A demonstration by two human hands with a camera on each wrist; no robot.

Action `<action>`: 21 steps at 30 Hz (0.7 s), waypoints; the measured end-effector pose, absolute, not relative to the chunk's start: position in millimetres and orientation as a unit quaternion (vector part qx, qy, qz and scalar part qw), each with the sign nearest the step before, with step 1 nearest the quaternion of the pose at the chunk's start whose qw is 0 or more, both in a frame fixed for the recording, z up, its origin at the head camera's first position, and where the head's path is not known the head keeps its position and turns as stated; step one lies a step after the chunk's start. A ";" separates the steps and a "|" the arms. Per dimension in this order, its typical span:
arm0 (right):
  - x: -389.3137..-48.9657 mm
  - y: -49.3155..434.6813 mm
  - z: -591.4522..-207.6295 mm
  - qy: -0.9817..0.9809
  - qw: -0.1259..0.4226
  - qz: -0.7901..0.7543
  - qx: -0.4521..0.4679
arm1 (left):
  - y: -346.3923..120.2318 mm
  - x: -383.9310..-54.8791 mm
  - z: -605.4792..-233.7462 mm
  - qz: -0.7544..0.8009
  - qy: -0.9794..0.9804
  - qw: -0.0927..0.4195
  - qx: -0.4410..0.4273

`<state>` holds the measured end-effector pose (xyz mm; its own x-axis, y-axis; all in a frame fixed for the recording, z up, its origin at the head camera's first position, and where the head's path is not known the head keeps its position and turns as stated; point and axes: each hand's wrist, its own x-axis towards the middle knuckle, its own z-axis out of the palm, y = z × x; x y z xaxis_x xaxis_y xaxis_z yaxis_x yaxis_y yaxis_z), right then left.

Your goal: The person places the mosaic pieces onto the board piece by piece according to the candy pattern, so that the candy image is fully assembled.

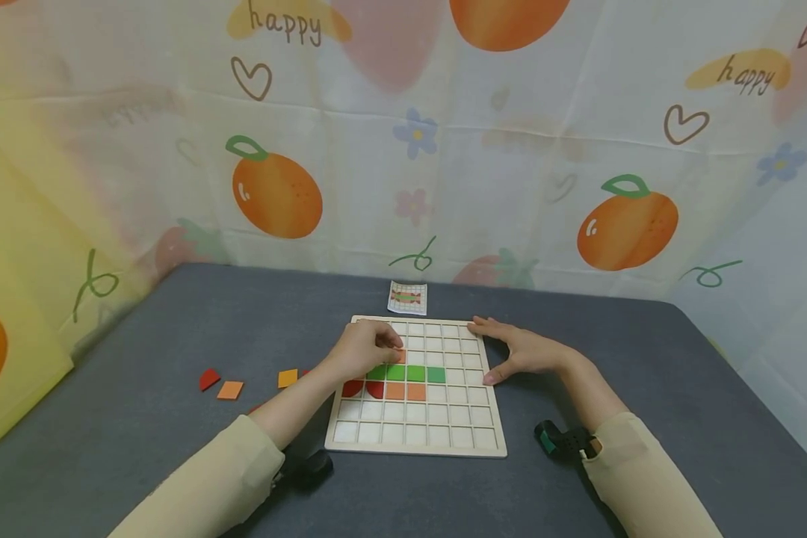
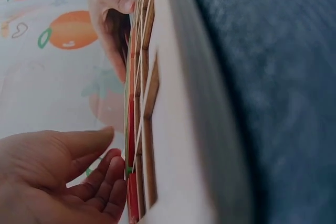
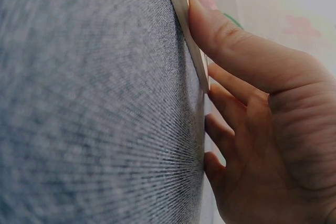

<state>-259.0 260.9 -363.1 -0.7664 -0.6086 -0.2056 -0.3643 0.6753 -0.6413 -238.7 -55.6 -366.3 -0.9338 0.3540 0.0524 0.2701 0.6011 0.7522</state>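
A pale wooden grid board [image 1: 417, 441] lies on the dark table. My left hand [image 1: 366, 350] reaches over its upper left part, fingers bent and thumb at an orange square tile [image 1: 401, 357] in a cell. Seen from the left wrist, the left hand [image 2: 58, 174] has a gap between thumb and lower fingers. Below it runs a row of green tiles [image 1: 416, 373], then red curved tiles [image 1: 375, 389] beside orange squares [image 1: 415, 391]. My right hand [image 1: 524, 350] rests spread at the board's right side, its thumb [image 3: 226, 32] on the edge and fingers near the far corner.
Behind the board lies a small card [image 1: 407, 297] with a printed grid pattern. To the left are loose tiles: a red piece [image 1: 209, 379], an orange square [image 1: 230, 390] and a yellow-orange square [image 1: 288, 378]. A fruit-print cloth [image 1: 376, 187] hangs behind the table.
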 end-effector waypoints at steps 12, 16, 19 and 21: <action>-259.2 260.1 -362.9 0.891 0.207 -0.300 -0.270 | -83.0 -238.9 -353.3 0.406 0.894 0.067 0.178; -259.2 260.1 -363.0 0.891 0.208 -0.300 -0.271 | -99.4 -238.4 -351.0 0.397 0.897 0.070 0.180; -259.3 260.0 -363.5 0.891 0.209 -0.300 -0.271 | -113.0 -237.6 -348.3 0.385 0.900 0.077 0.190; -259.2 260.7 -363.5 0.891 0.209 -0.299 -0.270 | -122.3 -238.0 -346.7 0.379 0.900 0.084 0.197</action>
